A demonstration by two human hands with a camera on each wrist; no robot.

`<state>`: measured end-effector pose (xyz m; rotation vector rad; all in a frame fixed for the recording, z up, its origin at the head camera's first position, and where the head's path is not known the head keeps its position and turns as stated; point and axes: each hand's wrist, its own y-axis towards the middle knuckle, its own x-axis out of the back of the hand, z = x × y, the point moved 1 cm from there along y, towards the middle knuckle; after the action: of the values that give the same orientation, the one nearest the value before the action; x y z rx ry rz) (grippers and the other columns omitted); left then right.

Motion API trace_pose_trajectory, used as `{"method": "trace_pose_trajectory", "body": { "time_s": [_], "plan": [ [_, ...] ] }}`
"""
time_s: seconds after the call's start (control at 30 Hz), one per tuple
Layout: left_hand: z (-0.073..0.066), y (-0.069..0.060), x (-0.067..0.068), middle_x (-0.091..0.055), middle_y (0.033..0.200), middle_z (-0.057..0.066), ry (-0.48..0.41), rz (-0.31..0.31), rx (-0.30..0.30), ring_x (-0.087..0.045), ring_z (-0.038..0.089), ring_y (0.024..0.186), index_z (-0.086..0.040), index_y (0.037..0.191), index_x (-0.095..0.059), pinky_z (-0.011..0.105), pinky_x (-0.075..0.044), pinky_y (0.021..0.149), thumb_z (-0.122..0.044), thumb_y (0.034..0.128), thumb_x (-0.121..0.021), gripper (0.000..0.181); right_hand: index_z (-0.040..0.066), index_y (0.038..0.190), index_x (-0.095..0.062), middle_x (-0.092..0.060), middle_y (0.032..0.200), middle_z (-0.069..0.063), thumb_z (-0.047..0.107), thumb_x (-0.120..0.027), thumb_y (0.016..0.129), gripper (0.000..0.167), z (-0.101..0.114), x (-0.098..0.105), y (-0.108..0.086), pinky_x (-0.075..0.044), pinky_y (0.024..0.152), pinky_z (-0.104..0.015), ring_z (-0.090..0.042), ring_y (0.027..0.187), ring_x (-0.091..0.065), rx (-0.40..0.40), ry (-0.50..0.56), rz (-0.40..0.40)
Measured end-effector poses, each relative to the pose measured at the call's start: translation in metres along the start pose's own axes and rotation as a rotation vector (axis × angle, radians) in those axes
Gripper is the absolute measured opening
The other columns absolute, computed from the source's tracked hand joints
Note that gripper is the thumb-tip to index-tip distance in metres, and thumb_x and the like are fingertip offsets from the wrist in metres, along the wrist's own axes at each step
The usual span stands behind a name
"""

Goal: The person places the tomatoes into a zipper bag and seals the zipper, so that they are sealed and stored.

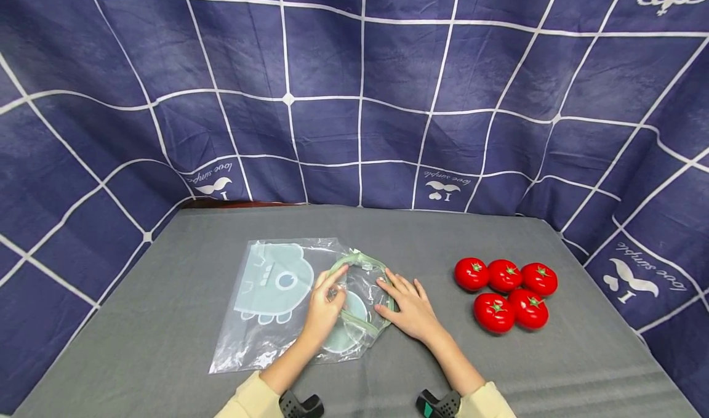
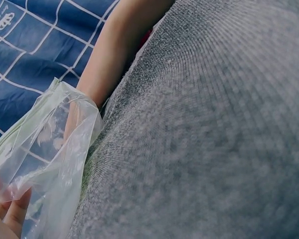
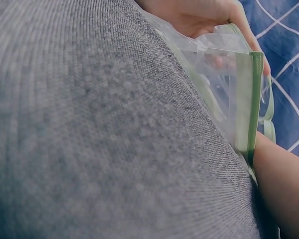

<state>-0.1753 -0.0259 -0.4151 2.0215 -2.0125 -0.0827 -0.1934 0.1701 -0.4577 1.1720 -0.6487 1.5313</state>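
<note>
- Curtain point(image 1: 327, 55), dark blue, white grid, printed moustaches: hangs behind all else, sweeping from nine o'clock through twelve to three.
- Grey cloth point(image 1: 138, 344): lies across the full width below, faintly creased towards four o'clock.
- Plastic bag point(image 1: 288, 282), clear, pale blue cartoon print: lies on the cloth, slightly left of centre, with body at nine o'clock from its own mouth.
- Left sleeve point(image 1: 252, 399), cream: enters at seven o'clock from the mouth.
- Left wrist device point(image 1: 299, 404), black: sits just beside the sleeve.
- Left hand point(image 1: 325, 304): holds the bag by the lip at nine o'clock, with thumb and forefinger curled in a narrow hook; cannot tell whether pinched tight.
- Green-trimmed mouth point(image 1: 359, 259): gapes in a loop between both hands, at the bag's three o'clock end.
- Right hand point(image 1: 411, 310): rests over the lip at three o'clock, fingers spread wide, fingertips inside the trim loop and visible through clear plastic in the left wrist view.
- Right wrist device point(image 1: 436, 402), black with a green patch: sits at five o'clock.
- Right sleeve point(image 1: 487, 404), cream: adjoins that device.
- Tomatoes point(image 1: 505, 276), five, red, green-topped: cluster at three o'clock, well apart from the bag; three in the back row, two in front.
</note>
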Motion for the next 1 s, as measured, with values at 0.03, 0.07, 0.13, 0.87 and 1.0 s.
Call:
{"method": "trace_pose_trajectory", "body": {
  "time_s": [0.03,0.07,0.13,0.87,1.0],
  "plan": [
    [0.0,0.0,0.0,-0.05,0.11,0.017,-0.003,-0.002,0.001,-0.049,0.005,0.057,0.001,0.123,-0.054,0.013,-0.04,0.043,0.01,0.0776,-0.05,0.047,0.025,0.135,-0.044,-0.032,0.147,0.002,0.05,-0.052,0.083,0.059,0.0,0.0,0.0,-0.013,0.111,-0.054,-0.023,0.134,-0.032,0.0,-0.009,0.009],
    [0.0,0.0,0.0,-0.05,0.109,0.017,-0.008,-0.003,0.002,-0.05,0.007,0.057,0.001,0.123,-0.054,0.014,-0.041,0.044,0.011,0.0773,-0.05,0.047,0.024,0.136,-0.042,-0.03,0.148,0.002,0.051,-0.05,0.084,0.06,0.0,0.0,-0.001,-0.013,0.111,-0.054,-0.023,0.135,-0.031,-0.002,-0.017,0.022],
    [-0.001,-0.001,0.0,-0.05,0.108,0.017,-0.014,-0.009,-0.005,-0.053,0.014,0.057,0.001,0.122,-0.055,0.015,-0.042,0.043,0.011,0.0772,-0.05,0.046,0.023,0.139,-0.036,-0.026,0.15,0.003,0.052,-0.047,0.085,0.062,0.001,0.001,-0.002,-0.01,0.111,-0.053,-0.022,0.137,-0.027,-0.01,-0.032,0.058],
    [-0.004,0.002,0.002,-0.049,0.108,0.021,0.01,0.002,0.007,-0.05,0.005,0.058,-0.001,0.124,-0.053,0.014,-0.044,0.045,0.009,0.0764,-0.049,0.049,0.018,0.131,-0.049,-0.039,0.143,-0.001,0.04,-0.053,0.086,0.051,0.006,0.002,0.002,-0.017,0.109,-0.054,-0.026,0.132,-0.034,-0.025,0.08,-0.055],
    [-0.002,0.001,0.002,-0.049,0.111,0.016,0.008,0.002,0.022,-0.048,0.002,0.065,-0.001,0.125,-0.053,0.012,-0.044,0.045,0.009,0.0754,-0.049,0.051,0.017,0.129,-0.051,-0.049,0.136,-0.001,0.033,-0.056,0.085,0.047,0.01,0.006,0.0,-0.022,0.107,-0.053,-0.023,0.127,-0.042,-0.009,0.079,-0.143]
  ]
}}
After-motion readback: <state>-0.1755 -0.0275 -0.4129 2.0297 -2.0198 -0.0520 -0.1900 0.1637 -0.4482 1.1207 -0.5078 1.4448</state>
